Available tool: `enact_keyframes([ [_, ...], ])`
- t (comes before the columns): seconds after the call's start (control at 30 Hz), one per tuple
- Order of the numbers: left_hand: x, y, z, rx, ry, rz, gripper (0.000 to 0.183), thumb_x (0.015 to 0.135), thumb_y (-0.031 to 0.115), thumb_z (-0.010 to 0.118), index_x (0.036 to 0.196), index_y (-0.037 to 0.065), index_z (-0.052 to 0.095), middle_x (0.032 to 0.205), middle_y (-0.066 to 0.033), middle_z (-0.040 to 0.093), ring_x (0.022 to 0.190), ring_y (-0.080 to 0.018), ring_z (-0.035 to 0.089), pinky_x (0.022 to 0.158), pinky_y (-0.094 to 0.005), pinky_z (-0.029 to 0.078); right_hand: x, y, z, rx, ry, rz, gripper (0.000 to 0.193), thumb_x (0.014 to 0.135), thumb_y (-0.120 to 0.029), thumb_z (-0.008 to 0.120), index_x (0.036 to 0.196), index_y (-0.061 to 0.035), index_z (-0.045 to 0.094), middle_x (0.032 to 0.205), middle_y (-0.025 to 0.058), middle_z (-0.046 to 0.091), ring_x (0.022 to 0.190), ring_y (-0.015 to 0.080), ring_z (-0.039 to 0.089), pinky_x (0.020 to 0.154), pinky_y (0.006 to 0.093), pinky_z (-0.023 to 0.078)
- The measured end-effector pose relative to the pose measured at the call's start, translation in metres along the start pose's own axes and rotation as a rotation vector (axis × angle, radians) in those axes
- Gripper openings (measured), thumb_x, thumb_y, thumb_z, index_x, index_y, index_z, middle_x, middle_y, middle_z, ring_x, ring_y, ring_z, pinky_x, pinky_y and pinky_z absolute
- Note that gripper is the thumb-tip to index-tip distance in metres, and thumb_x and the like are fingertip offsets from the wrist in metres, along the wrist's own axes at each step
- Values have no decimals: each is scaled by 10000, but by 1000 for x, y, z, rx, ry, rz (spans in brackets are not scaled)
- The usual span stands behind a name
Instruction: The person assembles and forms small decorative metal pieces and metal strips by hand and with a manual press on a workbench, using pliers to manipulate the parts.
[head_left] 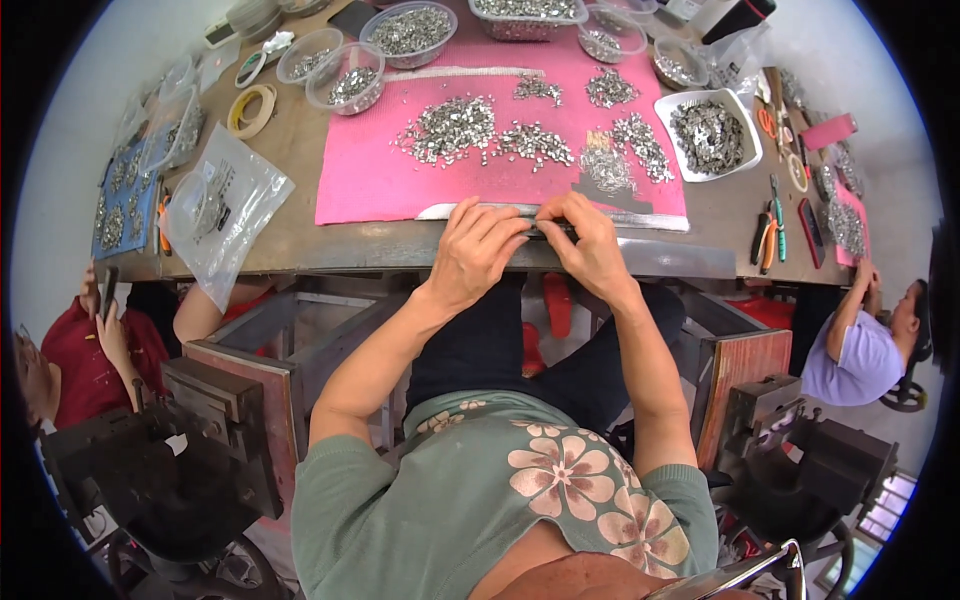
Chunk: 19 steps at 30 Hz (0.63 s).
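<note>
At the front edge of the table, my left hand and my right hand meet fingertip to fingertip. Both are closed in a pinch around something small and dark, too hidden by the fingers to name. Just beyond them lies a pink ribbed mat with loose piles of small silvery metal pieces. A smaller heap lies straight ahead of my fingers. Thin, pale slivers are gathered on a grey patch of the mat, beyond my right hand.
Clear plastic tubs of metal pieces line the back. A white tray of metal parts stands right; pliers lie beside it. Leftward are a tape roll and a plastic bag. Other people sit on both sides.
</note>
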<state>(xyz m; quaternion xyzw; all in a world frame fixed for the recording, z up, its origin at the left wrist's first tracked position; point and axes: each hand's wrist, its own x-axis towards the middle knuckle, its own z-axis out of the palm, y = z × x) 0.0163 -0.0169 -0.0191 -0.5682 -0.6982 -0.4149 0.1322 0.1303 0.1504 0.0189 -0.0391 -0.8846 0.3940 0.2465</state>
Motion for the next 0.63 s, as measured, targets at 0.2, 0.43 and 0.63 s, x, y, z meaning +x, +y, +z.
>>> enact_keyframes([
  [0.2, -8, 4, 4, -167, 42, -178, 364, 854, 21, 757, 1196, 29, 634, 1147, -104, 720, 1125, -291, 674, 1108, -538, 417, -5, 2, 8, -37, 40, -76, 132, 830, 55, 695, 931, 8, 625, 911, 126, 621, 864, 324, 598, 764, 407, 474],
  [0.43, -11, 5, 7, -140, 83, -157, 332, 851, 2, 751, 1155, 23, 618, 1159, -108, 721, 1142, -306, 674, 1111, -550, 415, -7, 0, 14, -127, 64, -104, 164, 801, 64, 701, 927, 3, 616, 895, 131, 611, 842, 335, 589, 747, 422, 473],
  [0.63, -8, 0, -4, -194, 48, -142, 348, 882, 41, 732, 1207, 8, 613, 1202, -120, 702, 1214, -324, 642, 1146, -595, 351, -13, 3, 15, -326, 100, -281, 221, 800, 4, 749, 995, -35, 651, 983, 105, 666, 899, 309, 627, 807, 421, 477],
])
